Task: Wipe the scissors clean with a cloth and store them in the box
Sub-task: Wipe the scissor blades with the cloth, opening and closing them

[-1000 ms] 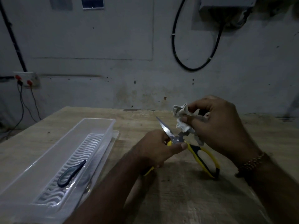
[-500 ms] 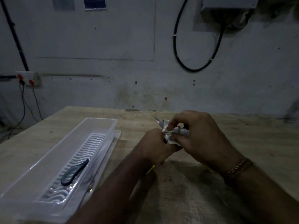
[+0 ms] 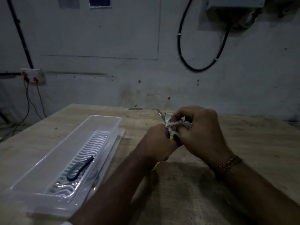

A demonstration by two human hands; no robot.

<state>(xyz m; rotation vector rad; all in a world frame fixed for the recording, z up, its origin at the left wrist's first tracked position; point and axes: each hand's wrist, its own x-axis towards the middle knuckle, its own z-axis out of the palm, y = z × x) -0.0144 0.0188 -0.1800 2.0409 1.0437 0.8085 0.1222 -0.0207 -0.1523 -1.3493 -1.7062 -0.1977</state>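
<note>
Scissors (image 3: 160, 114): held above the tabletop (image 3: 243, 151), mostly hidden by both hands; a blade tip pokes out past the cloth, and bits of yellow handle show between and below the hands. Left hand (image 3: 158, 143): closed around the handle end. Right hand (image 3: 201, 133): fingers curled, pinching the crumpled white cloth (image 3: 177, 124) against the blades; a beaded bracelet (image 3: 227, 164) sits on that wrist. Box (image 3: 40, 179): clear plastic, long, lidless, resting on the tabletop well to the left of the hands, with a wavy ribbed white insert (image 3: 95, 143) on its floor. Dark loop-shaped item (image 3: 78, 169): lying on the insert; what it is cannot be told.
</note>
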